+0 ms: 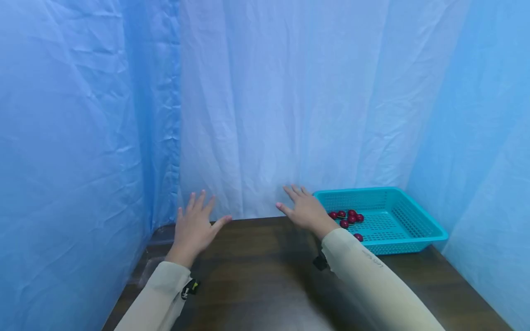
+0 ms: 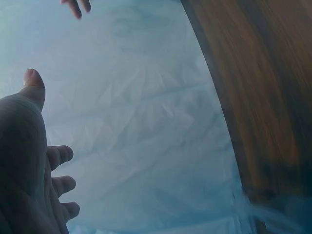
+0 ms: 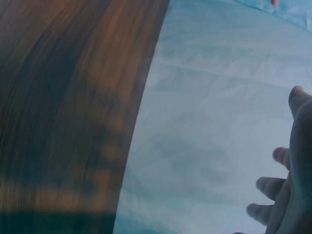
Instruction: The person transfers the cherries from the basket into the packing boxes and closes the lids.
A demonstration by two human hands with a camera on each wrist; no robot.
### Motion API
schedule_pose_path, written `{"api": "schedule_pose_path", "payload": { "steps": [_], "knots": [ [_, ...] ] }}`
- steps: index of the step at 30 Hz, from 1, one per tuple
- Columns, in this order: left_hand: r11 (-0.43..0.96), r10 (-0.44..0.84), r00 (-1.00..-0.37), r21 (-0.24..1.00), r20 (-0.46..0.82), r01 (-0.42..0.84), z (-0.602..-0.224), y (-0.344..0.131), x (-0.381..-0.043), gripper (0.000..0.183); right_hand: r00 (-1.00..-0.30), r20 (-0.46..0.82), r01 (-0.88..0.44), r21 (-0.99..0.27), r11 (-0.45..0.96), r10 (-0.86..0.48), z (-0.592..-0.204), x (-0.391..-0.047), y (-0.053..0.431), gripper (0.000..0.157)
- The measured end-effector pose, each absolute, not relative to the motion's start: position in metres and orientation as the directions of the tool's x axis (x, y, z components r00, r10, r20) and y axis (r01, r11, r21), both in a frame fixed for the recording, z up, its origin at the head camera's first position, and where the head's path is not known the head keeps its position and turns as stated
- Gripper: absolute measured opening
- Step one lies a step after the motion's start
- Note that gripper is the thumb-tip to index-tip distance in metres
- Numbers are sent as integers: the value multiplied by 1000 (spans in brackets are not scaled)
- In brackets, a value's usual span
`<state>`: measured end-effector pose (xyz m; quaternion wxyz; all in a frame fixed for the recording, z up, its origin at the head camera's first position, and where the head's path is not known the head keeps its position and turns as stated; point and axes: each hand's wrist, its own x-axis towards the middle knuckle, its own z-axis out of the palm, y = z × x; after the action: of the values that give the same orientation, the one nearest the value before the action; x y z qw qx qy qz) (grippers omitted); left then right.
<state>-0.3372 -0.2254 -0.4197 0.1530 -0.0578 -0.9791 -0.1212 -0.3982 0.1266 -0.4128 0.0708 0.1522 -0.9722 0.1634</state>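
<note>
My left hand (image 1: 194,232) is held up above the far part of the table, its fingers spread and its thumb out to the right. Level with it on the other side, my right hand (image 1: 308,212) is also spread, just left of a turquoise plastic basket (image 1: 418,211). Both hands hold nothing. Several dark red cherries (image 1: 351,219) lie in the left part of the basket, partly hidden by the right forearm. In the left wrist view the left thumb (image 2: 34,85) stands apart from the fingers; the right wrist view shows the right fingers (image 3: 269,187) extended.
The dark wooden table (image 1: 248,276) ends at pale blue curtains (image 1: 265,115), which enclose the back and both sides. Something clear, like plastic, lies along the table's left edge, too faint to identify. The basket stands at the table's far right corner.
</note>
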Motion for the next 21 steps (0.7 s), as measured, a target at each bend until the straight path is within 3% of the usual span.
{"api": "schedule_pose_path", "payload": {
  "steps": [11,21],
  "knots": [
    [957,-49,-977,289,209,14,-440,-308,-319,116,-953,171,-288,-256,923,-250,-412,-386,158,92],
    [943,-108,-992,309,-68,-124,-459,-378,-300,131,-973,130,-217,-239,946,-190,-418,-379,192,94]
  ]
}}
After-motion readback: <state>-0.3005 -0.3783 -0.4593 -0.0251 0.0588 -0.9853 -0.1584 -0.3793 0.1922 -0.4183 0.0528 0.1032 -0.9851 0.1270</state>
